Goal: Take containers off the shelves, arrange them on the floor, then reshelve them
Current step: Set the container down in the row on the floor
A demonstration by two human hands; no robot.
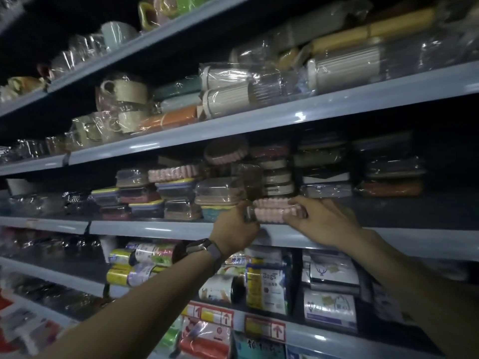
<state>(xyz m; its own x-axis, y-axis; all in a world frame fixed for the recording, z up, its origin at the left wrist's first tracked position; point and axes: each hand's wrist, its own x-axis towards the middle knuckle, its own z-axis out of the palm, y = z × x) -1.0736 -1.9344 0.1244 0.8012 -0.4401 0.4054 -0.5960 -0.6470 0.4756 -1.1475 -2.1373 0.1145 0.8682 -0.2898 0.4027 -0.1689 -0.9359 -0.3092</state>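
Note:
A pink ribbed container [270, 211] wrapped in clear film sits at the front edge of the middle shelf [160, 229]. My left hand [234, 229] grips its left end, and my right hand [321, 220] holds its right end with fingers curled over the top. Behind it stand stacks of wrapped containers [178, 193], among them another pink ribbed one [176, 173] and dark ones [388, 172] to the right. A watch is on my left wrist.
The shelf above [259, 120] carries wrapped mugs and ribbed canisters. The shelf below holds rolls of bags [140, 265] and boxed packs [267, 283], with red price tags [264, 329] along its edge. To the right of my hands the middle shelf is dark and bare.

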